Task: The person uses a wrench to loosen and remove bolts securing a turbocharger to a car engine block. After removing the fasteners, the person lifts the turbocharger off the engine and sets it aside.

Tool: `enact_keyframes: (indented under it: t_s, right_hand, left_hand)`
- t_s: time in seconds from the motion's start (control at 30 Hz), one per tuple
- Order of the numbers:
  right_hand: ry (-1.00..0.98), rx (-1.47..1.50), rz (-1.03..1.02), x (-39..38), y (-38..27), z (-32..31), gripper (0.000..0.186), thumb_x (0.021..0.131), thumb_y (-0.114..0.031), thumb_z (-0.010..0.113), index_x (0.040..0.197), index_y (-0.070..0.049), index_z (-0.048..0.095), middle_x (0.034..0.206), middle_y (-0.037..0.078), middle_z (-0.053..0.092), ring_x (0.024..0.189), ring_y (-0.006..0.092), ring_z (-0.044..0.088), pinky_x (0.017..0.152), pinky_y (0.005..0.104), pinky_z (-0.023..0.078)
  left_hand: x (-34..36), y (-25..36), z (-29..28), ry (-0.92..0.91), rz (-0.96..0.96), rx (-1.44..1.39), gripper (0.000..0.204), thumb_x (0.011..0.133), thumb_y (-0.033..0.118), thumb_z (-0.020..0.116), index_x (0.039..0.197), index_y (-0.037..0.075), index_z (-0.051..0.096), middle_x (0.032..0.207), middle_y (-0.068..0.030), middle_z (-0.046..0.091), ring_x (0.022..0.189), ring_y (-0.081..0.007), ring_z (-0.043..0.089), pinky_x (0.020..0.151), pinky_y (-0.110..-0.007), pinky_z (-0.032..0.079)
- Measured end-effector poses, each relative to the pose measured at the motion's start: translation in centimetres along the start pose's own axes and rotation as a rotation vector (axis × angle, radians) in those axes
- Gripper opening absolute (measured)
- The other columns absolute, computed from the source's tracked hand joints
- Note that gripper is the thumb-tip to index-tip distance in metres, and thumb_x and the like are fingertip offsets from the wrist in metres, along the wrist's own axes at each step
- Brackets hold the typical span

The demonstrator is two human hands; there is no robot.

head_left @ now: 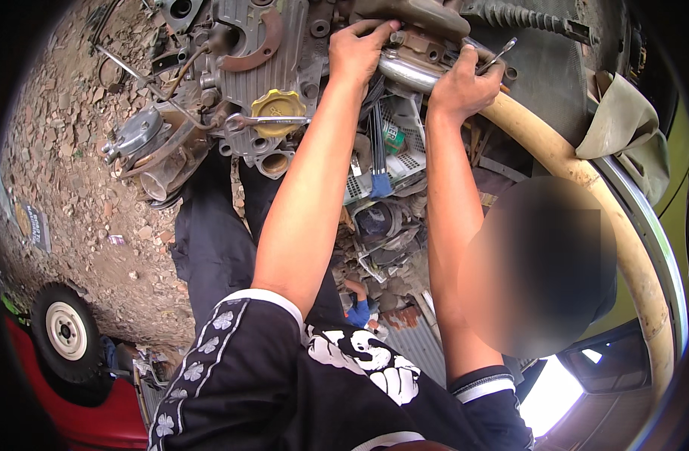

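Observation:
My left hand (357, 54) is closed at the left side of a brown metal engine part (420, 46), its thumb lying along the top. Some of its fingers are hidden behind the part. My right hand (465, 86) is closed around a slim wrench (501, 54) at the part's right end, with the wrench's shiny head sticking out beyond the fingers. A rounded brown pipe (427, 16) runs above the part, and a shiny curved metal tube (406, 75) lies below it. Another wrench (273, 120) rests across the engine, touching a yellow filler cap (278, 107).
A light plastic basket (405, 161) with a green container (393, 139) sits between my forearms. A bamboo pole (544, 139) curves down the right side, beside a draped cloth (623, 128). Metal parts (153, 139) lie on rubble at left. A person's blurred head (540, 263) is at right.

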State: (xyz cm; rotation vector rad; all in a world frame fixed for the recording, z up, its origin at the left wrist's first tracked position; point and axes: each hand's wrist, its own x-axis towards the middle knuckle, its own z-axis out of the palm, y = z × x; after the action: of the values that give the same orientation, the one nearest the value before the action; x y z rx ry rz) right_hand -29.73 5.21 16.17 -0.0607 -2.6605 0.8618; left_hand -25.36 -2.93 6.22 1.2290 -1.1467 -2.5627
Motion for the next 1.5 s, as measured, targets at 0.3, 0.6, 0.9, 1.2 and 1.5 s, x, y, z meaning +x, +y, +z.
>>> enact_keyframes:
  t_s: [0.3, 0.6, 0.9, 1.2, 1.5]
  right_hand:
    - [0.007, 0.033, -0.021, 0.2, 0.5, 0.2, 0.024, 0.086, -0.021, 0.066, 0.088, 0.002, 0.061, 0.082, 0.019, 0.071, 0.079, 0.0387, 0.068, 0.080, 0.0486, 0.050]
    - [-0.027, 0.036, -0.044, 0.1, 0.1, 0.1, 0.024, 0.086, -0.021, 0.067, 0.089, 0.003, 0.062, 0.081, 0.019, 0.072, 0.078, 0.0388, 0.070, 0.080, 0.0481, 0.052]
    - [-0.022, 0.031, -0.071, 0.3, 0.5, 0.1, 0.027, 0.086, -0.024, 0.066, 0.085, 0.003, 0.064, 0.079, 0.015, 0.069, 0.075, 0.0311, 0.064, 0.079, 0.0431, 0.050]
    - [-0.024, -0.012, -0.093, 0.4, 0.6, 0.2, 0.023, 0.086, -0.021, 0.065, 0.087, 0.002, 0.062, 0.078, 0.018, 0.069, 0.075, 0.0367, 0.067, 0.078, 0.0477, 0.050]
    - [-0.041, -0.011, -0.091, 0.3, 0.1, -0.1, 0.022, 0.087, -0.020, 0.065, 0.086, 0.002, 0.061, 0.075, 0.018, 0.068, 0.073, 0.0356, 0.066, 0.076, 0.0470, 0.050]
  left_hand:
    - [0.6, -0.8, 0.2, 0.059, 0.022, -0.033, 0.036, 0.083, 0.030, 0.084, 0.109, 0.005, 0.081, 0.094, -0.0102, 0.079, 0.085, -0.0167, 0.071, 0.082, -0.031, 0.054]
    - [1.1, -1.0, 0.1, 0.009, -0.043, -0.145, 0.034, 0.085, 0.029, 0.082, 0.108, 0.005, 0.081, 0.096, -0.0105, 0.079, 0.088, -0.0176, 0.072, 0.084, -0.031, 0.054]
    - [1.5, -1.4, 0.6, 0.062, -0.060, -0.157, 0.030, 0.085, 0.023, 0.081, 0.107, 0.002, 0.080, 0.098, -0.0107, 0.079, 0.090, -0.0160, 0.071, 0.086, -0.033, 0.055]
    - [1.3, 0.0, 0.4, 0.032, -0.070, -0.239, 0.027, 0.074, 0.012, 0.091, 0.093, -0.004, 0.081, 0.084, -0.0103, 0.077, 0.067, -0.0148, 0.068, 0.064, -0.030, 0.055]
    - [1.9, -0.5, 0.2, 0.086, 0.018, 0.048, 0.031, 0.074, 0.027, 0.089, 0.095, 0.005, 0.083, 0.084, -0.0102, 0.079, 0.073, -0.0150, 0.071, 0.074, -0.032, 0.056]
